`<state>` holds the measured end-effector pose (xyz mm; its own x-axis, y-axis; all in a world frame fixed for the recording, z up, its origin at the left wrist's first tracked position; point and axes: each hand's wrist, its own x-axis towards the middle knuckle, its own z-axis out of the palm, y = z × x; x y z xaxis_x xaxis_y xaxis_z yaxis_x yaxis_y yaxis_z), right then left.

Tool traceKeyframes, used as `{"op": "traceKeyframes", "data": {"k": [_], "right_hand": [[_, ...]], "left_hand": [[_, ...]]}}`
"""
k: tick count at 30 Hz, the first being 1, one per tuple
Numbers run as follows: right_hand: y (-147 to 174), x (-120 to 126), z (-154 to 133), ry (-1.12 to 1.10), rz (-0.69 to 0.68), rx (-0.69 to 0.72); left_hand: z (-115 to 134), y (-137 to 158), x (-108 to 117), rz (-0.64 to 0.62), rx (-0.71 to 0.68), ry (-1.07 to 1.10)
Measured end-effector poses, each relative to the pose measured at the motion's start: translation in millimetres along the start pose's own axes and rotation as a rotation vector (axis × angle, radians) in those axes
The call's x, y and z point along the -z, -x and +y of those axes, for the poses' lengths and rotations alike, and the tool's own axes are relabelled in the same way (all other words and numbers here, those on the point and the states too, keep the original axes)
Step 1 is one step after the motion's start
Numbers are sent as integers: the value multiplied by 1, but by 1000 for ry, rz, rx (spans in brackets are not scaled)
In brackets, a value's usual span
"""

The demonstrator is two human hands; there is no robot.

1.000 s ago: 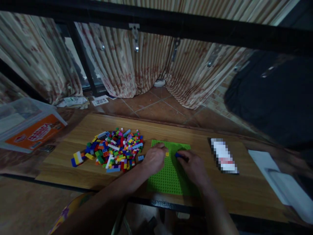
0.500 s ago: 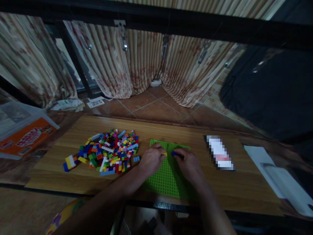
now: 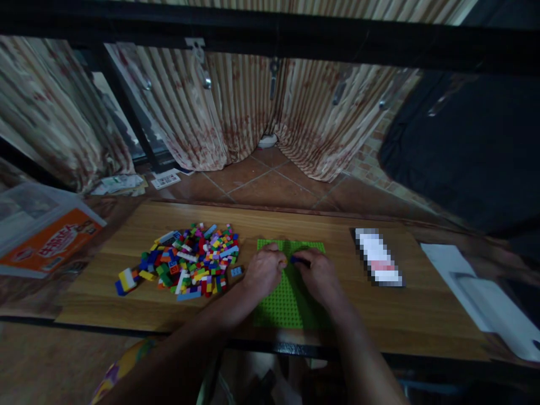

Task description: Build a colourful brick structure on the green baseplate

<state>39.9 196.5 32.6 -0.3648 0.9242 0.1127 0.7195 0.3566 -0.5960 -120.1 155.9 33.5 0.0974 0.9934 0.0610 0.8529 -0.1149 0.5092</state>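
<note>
Toward twelve o'clock on the green baseplate [image 3: 280, 312], left fingers [image 3: 278, 256] pinch a yellow brick [image 3: 284, 261], right fingers [image 3: 304, 256] a blue brick [image 3: 295, 260].

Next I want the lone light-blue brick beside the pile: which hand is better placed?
Likely the left hand: it is nearer the light-blue brick, while the right hand is across the green baseplate. The left seems to pinch a yellow piece, though.

A clear box [image 3: 46, 207] with an orange label [image 3: 54, 242] sits at the left, some papers [image 3: 121, 184] lie on the brown floor [image 3: 261, 183], and stripy curtains [image 3: 236, 118] hang behind
</note>
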Motion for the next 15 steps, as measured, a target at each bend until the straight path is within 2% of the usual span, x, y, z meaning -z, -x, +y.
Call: {"op": "traceKeyframes", "data": {"k": [9,15], "right_hand": [[-3,-3,13,-62,-7,15],[0,3,13,-14,136,-16]], "left_hand": [[-2,3,1,-5,-22,65],[-13,3,11,-29,20,145]]}}
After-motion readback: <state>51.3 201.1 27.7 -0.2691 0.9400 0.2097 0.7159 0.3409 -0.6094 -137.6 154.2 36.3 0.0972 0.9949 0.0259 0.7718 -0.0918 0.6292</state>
